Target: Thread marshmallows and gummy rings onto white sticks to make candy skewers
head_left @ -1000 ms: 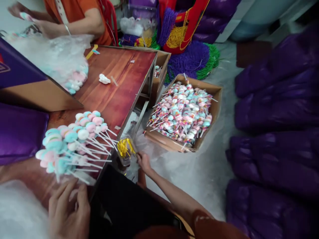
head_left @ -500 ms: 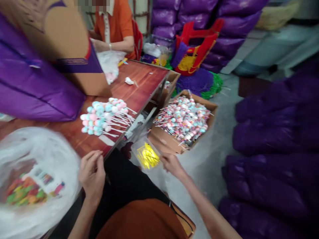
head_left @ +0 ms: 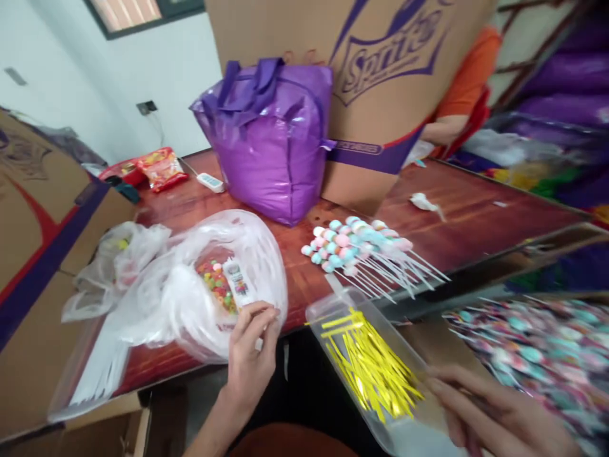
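Note:
My right hand (head_left: 495,406), blurred, grips the right end of a clear plastic container (head_left: 328,310). Yellow twist ties (head_left: 375,368) lie loose in it. The container overlaps the table's front edge in view. My left hand (head_left: 254,346) is closed, thumb and fingertips together, at the near rim of a white plastic bag (head_left: 266,266); anything between the fingertips is too small to make out. Inside the open bag are colourful candies (head_left: 216,282) and a small printed packet (head_left: 236,279). Right of the bag, marshmallow sticks (head_left: 356,244) in pink, blue and white lie piled on the table.
A purple bag (head_left: 276,152) and a large cardboard carton (head_left: 375,127) stand on the table (head_left: 480,222). Another carton (head_left: 42,209) is at the left. Wrapped marshmallow sticks (head_left: 537,349) fill a box at the right. Beyond the carton sits a person in orange (head_left: 471,76).
The view has swung left and nearer the table. My right hand has brought the container of twist ties up to the table edge. My left hand is now by the white bag's rim.

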The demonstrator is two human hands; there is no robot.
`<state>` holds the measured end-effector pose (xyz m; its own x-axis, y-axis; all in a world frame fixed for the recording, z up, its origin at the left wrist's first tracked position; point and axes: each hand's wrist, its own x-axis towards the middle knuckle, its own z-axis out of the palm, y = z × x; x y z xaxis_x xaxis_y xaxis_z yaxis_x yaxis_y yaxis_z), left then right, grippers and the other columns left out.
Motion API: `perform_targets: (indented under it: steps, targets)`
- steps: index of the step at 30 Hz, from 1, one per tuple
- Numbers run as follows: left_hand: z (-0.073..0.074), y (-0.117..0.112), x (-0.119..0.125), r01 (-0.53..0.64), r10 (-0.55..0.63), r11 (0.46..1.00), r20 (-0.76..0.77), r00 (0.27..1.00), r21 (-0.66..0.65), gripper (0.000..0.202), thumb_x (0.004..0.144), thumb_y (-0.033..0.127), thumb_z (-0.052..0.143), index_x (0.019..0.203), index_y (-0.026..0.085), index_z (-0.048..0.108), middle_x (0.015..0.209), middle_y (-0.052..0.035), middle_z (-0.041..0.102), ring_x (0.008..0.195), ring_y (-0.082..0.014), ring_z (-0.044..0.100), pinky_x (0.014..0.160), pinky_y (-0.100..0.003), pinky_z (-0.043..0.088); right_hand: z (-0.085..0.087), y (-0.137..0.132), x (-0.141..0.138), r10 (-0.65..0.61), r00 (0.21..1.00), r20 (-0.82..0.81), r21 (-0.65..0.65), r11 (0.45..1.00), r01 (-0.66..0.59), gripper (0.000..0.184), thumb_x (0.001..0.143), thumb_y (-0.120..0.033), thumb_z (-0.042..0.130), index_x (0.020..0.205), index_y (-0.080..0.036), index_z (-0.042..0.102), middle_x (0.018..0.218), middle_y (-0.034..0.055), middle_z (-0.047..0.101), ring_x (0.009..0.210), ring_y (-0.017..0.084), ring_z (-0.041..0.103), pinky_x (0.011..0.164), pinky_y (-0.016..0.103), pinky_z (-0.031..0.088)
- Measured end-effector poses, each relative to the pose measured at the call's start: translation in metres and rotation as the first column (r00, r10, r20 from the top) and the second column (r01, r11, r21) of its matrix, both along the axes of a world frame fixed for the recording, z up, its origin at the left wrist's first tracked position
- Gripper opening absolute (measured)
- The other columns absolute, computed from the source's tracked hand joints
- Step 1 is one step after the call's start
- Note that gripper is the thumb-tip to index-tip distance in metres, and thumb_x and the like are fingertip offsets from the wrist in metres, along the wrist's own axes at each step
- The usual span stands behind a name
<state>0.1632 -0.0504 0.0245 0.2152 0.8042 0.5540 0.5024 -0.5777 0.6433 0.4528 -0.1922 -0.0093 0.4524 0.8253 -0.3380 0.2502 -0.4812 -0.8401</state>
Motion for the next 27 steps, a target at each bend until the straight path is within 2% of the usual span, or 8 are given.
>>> perform_targets:
  steps: [1, 3, 6, 9, 14, 18, 24, 27]
  targets:
    - [-0.002, 0.001, -0.005, 0.012, -0.011, 1.000, -0.067, 0.998, 0.008, 0.020, 0.091, 0.015, 0.059, 0.106, 0.022, 0.069, 0.107, -0.0093, 0.065, 0.098, -0.0197, 0.065, 0.080, -0.031, 0.058, 0.009, 0.023, -0.007, 0.042, 0.999, -0.016, 0.002, 0.999, -0.042, 0.047, 0.062, -0.071, 0.064, 0.079, -0.028, 0.071, 0.042, 0.0038, 0.056, 0.032, 0.021, 0.053, 0.035, 0.034, 0.046]
    - [-0.008, 0.005, -0.014, 0.055, -0.053, 0.998, -0.213, 0.976, 0.005, 0.028, 0.087, 0.022, 0.067, 0.115, 0.024, 0.068, 0.116, -0.0119, 0.064, 0.105, -0.0251, 0.062, 0.089, -0.041, 0.057, 0.022, 0.064, -0.025, 0.072, 0.997, 0.021, 0.018, 0.997, -0.072, 0.043, 0.066, -0.068, 0.059, 0.074, -0.026, 0.067, 0.041, 0.0018, 0.055, 0.033, 0.020, 0.053, 0.037, 0.033, 0.046]
    - [-0.023, 0.007, -0.027, 0.067, -0.081, 0.996, -0.303, 0.950, -0.056, 0.043, 0.083, 0.024, 0.073, 0.125, 0.024, 0.064, 0.122, -0.0135, 0.062, 0.108, -0.0287, 0.060, 0.092, -0.048, 0.056, 0.023, 0.108, -0.054, 0.091, 0.989, 0.119, 0.025, 0.995, -0.095, 0.037, 0.070, -0.060, 0.056, 0.073, -0.024, 0.065, 0.042, -0.0008, 0.056, 0.033, 0.018, 0.054, 0.036, 0.028, 0.043]
    - [-0.032, 0.009, -0.036, 0.046, -0.075, 0.990, -0.222, 0.972, -0.135, 0.035, 0.087, 0.022, 0.067, 0.122, 0.023, 0.066, 0.119, -0.0132, 0.063, 0.102, -0.0249, 0.063, 0.090, -0.044, 0.058, 0.014, 0.140, -0.081, 0.133, 0.972, 0.196, 0.066, 0.987, -0.149, 0.030, 0.076, -0.051, 0.052, 0.072, -0.023, 0.063, 0.042, -0.0020, 0.056, 0.034, 0.016, 0.055, 0.037, 0.024, 0.040]
    - [-0.027, 0.023, -0.052, 0.006, -0.024, 0.978, -0.083, 0.996, -0.210, 0.029, 0.092, 0.028, 0.062, 0.118, 0.020, 0.069, 0.121, -0.0145, 0.064, 0.105, -0.0232, 0.066, 0.090, -0.038, 0.058, 0.007, 0.185, -0.115, 0.254, 0.930, 0.265, 0.104, 0.952, -0.289, 0.027, 0.081, -0.041, 0.045, 0.073, -0.021, 0.062, 0.043, -0.0016, 0.057, 0.034, 0.015, 0.054, 0.042, 0.023, 0.040]
    - [-0.027, 0.033, -0.069, -0.051, 0.038, 0.980, -0.066, 0.997, -0.193, 0.029, 0.088, 0.028, 0.065, 0.115, 0.021, 0.071, 0.123, -0.0138, 0.064, 0.106, -0.0240, 0.066, 0.089, -0.038, 0.059, 0.002, 0.202, -0.128, 0.336, 0.878, 0.341, 0.096, 0.917, -0.388, 0.027, 0.085, -0.035, 0.043, 0.078, -0.020, 0.064, 0.044, -0.0011, 0.056, 0.036, 0.015, 0.055, 0.044, 0.023, 0.040]
    - [-0.022, 0.033, -0.079, -0.066, 0.090, 0.940, 0.056, 0.994, -0.336, 0.024, 0.091, 0.030, 0.059, 0.109, 0.021, 0.073, 0.114, -0.0111, 0.067, 0.099, -0.0213, 0.068, 0.082, -0.033, 0.060, -0.001, 0.193, -0.114, 0.310, 0.871, 0.382, 0.062, 0.932, -0.358, 0.037, 0.094, -0.044, 0.040, 0.089, -0.019, 0.067, 0.059, 0.0017, 0.065, 0.046, 0.016, 0.059, 0.051, 0.025, 0.043]
    - [-0.015, 0.048, -0.078, -0.131, 0.178, 0.922, 0.101, 0.979, -0.364, 0.025, 0.094, 0.028, 0.053, 0.109, 0.020, 0.071, 0.111, -0.0102, 0.067, 0.095, -0.0196, 0.068, 0.078, -0.030, 0.057, 0.004, 0.184, -0.108, 0.268, 0.760, 0.593, 0.019, 0.938, -0.346, 0.035, 0.096, -0.043, 0.045, 0.100, -0.017, 0.069, 0.075, 0.0077, 0.070, 0.062, 0.019, 0.064, 0.059, 0.027, 0.046]
